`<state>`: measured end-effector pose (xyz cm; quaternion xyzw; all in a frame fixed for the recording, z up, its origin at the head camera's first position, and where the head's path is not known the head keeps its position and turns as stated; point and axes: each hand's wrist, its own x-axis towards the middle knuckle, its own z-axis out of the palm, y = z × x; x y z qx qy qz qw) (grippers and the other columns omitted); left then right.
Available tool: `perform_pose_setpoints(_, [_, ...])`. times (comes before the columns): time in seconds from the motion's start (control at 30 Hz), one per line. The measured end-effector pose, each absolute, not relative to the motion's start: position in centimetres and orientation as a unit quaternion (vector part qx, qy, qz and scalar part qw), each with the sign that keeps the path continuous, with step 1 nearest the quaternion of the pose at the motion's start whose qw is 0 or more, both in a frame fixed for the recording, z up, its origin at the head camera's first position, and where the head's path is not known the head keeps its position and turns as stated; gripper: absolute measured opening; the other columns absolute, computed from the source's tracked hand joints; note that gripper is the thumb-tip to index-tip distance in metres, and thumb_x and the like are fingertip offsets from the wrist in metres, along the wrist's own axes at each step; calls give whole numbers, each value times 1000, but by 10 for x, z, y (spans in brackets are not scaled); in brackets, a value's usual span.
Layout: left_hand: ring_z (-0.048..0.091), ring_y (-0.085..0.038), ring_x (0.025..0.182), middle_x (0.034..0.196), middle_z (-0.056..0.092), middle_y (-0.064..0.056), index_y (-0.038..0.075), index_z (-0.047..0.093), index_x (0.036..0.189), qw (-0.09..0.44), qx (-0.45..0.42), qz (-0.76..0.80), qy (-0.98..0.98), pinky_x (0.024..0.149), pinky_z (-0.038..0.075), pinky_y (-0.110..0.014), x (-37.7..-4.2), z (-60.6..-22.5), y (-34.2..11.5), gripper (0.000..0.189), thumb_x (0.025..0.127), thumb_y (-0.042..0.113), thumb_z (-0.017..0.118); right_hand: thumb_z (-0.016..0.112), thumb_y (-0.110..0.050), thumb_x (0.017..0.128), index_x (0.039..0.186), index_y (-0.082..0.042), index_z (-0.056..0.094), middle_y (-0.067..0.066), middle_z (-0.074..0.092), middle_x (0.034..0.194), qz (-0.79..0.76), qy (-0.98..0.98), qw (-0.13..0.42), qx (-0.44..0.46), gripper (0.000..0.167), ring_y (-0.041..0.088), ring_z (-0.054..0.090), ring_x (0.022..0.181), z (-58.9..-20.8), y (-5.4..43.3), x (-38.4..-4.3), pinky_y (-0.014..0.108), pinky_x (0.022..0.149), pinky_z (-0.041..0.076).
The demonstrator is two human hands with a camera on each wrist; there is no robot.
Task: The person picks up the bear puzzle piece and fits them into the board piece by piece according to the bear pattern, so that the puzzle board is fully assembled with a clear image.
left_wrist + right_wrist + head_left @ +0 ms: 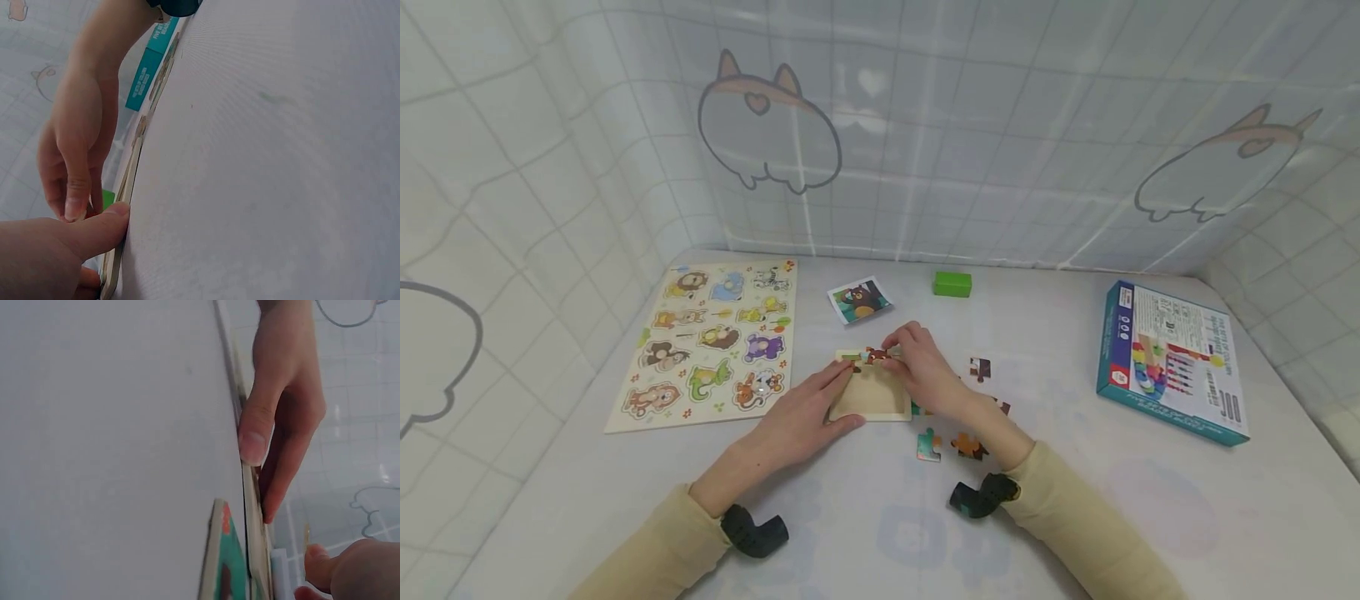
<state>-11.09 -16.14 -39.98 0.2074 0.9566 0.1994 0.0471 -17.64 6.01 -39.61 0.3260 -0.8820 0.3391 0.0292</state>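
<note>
A shallow wooden puzzle tray (872, 400) lies in front of me, much of its pale base bare. My left hand (797, 421) grips its left side, thumb at the front edge and fingers along the far left; in the left wrist view the thumb (103, 230) presses on the rim. My right hand (928, 375) pinches a jigsaw piece with a brown animal face (877, 357) over the tray's far edge. A thin edge of a piece (307, 534) shows at the fingertips in the right wrist view. Green printing (848, 357) shows at the tray's far left corner.
Several loose jigsaw pieces (928, 445) lie right of the tray, some partly under the right forearm. Behind it are a bear picture card (860, 302) and a green block (952, 284). An animal puzzle board (707, 414) lies left, a teal-edged box (1176, 367) right.
</note>
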Motion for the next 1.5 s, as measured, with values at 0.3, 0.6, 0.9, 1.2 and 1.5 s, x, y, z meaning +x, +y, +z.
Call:
perform_pose_setpoints(0.3, [31, -32, 149, 163, 30, -13, 2, 36, 154, 51, 205, 200, 957, 118, 35, -48, -110, -397, -161, 79, 97, 50, 60, 59, -11, 100, 116, 3, 56, 15, 52, 118, 332, -887, 13, 320, 21, 27, 49, 107, -401, 56, -179, 40, 93, 49])
perform_pose_setpoints(0.6, [31, -32, 149, 162, 31, -13, 2, 36, 153, 45, 210, 198, 956, 118, 35, -48, -110, -399, -161, 79, 97, 51, 60, 60, -12, 100, 116, 2, 57, 15, 51, 117, 320, -893, 19, 317, 22, 26, 48, 105, -407, 53, -181, 39, 91, 48])
perform_pose_setpoints(0.9, [34, -33, 147, 161, 33, -13, 2, 36, 154, 37, 214, 197, 956, 119, 35, -47, -111, -400, -161, 79, 96, 50, 61, 62, -10, 99, 114, 0, 57, 12, 49, 116, 311, -899, 16, 307, 18, 27, 45, 106, -413, 50, -183, 38, 92, 47])
perform_pose_setpoints(1.2, [35, -32, 147, 161, 34, -13, 3, 35, 154, 34, 216, 193, 956, 119, 35, -48, -111, -400, -161, 79, 96, 50, 61, 63, -13, 99, 115, -1, 57, 11, 49, 116, 306, -899, 22, 311, 21, 27, 44, 106, -415, 51, -182, 38, 93, 46])
perform_pose_setpoints(1.5, [37, -32, 146, 161, 34, -12, 3, 36, 154, 28, 221, 192, 956, 118, 36, -47, -111, -401, -161, 78, 96, 49, 62, 64, -13, 98, 115, -3, 59, 11, 50, 114, 305, -895, 34, 324, 20, 28, 44, 106, -416, 51, -182, 39, 91, 46])
